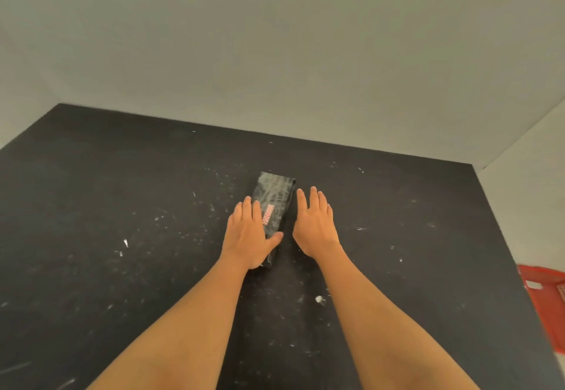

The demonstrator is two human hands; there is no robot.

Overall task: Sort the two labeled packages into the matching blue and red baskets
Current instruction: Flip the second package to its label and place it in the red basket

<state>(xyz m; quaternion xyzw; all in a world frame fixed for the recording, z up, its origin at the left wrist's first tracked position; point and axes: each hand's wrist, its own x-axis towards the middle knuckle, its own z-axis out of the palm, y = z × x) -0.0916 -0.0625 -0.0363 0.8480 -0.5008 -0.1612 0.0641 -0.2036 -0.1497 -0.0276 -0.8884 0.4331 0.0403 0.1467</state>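
While a dark package [273, 203] lies on the black table [122, 206], the left hand [248, 233] rests flat on it, fingers [246, 206] extended; the right hand [315, 224] lies flat beside it, fingers released. A red basket [547, 301] sits at the table's right edge.

Scuffed black table [122, 206] meets plain grey walls [275, 38].

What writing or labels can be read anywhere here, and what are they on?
Nothing can be read for certain.
Red label on the dark package: rows of small red marks, too blurred to read.
Red basket at the right edge: no writing shows.
Black table: only white scuffs and specks, no text.
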